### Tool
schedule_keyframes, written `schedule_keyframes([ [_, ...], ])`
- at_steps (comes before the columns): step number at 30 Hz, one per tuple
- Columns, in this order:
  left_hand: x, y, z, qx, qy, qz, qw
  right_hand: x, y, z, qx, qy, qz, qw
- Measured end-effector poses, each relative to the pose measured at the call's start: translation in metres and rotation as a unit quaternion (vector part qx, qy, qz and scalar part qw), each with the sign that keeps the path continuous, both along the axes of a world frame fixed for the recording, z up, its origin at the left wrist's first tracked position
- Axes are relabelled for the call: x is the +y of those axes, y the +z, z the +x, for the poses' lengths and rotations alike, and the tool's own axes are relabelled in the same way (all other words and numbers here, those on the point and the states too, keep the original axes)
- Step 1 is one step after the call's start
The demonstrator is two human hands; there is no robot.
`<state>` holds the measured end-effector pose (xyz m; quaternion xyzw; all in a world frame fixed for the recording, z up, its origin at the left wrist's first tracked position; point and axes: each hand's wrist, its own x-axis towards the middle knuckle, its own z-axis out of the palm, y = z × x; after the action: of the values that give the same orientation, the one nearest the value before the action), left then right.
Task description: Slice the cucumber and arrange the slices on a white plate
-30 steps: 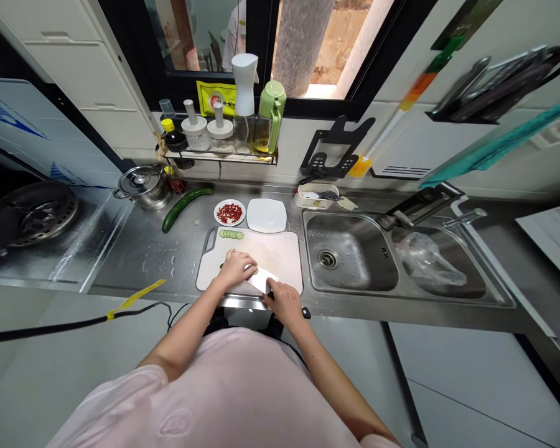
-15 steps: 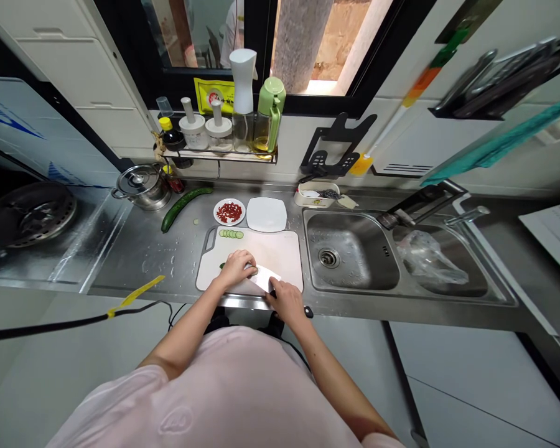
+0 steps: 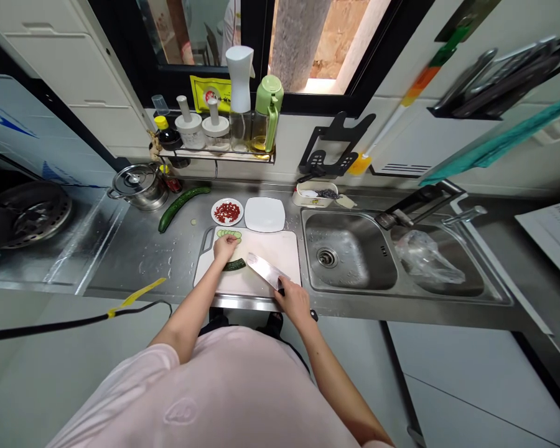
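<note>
My right hand (image 3: 293,300) is wrapped round the handle of a kitchen knife (image 3: 266,269), whose broad blade points up and left over the white cutting board (image 3: 280,249). At the board's upper left, my left hand (image 3: 224,247) pinches a cucumber slice at the right end of a row of cucumber slices (image 3: 224,233). Below that hand lies a cut piece of cucumber (image 3: 234,265), partly covered by the left wrist. It rests apart from the blade.
Behind the board stand a plate of chopped red pieces (image 3: 227,212) and a white square plate (image 3: 264,214). A whole cucumber (image 3: 182,208) and a lidded pot (image 3: 139,186) are further left. To the right is a double sink (image 3: 350,249) with a plastic bag (image 3: 427,255).
My left hand has left the cucumber piece and moved up to the slice row. The knife has shifted away from the piece, rightward, and its blade now shows fully.
</note>
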<state>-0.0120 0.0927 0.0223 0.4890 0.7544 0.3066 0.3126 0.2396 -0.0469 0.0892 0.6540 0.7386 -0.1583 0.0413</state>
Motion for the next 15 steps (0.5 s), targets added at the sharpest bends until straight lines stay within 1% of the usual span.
schedule_keyframes([
  [4,0.014,0.001,0.004,0.016,0.007,-0.003,1.0,0.001,-0.003,0.0,0.011,-0.003,0.003,1.0],
  [8,0.026,0.003,0.008,0.052,-0.003,-0.023,0.998,0.002,-0.004,0.0,0.018,-0.012,-0.004,1.0],
  [11,0.03,0.003,0.011,0.091,-0.017,-0.026,0.995,0.002,-0.005,0.001,0.024,-0.019,-0.007,1.0],
  [15,0.029,0.004,0.014,0.148,-0.03,-0.023,0.988,0.003,-0.007,0.002,0.03,-0.021,0.005,0.999],
])
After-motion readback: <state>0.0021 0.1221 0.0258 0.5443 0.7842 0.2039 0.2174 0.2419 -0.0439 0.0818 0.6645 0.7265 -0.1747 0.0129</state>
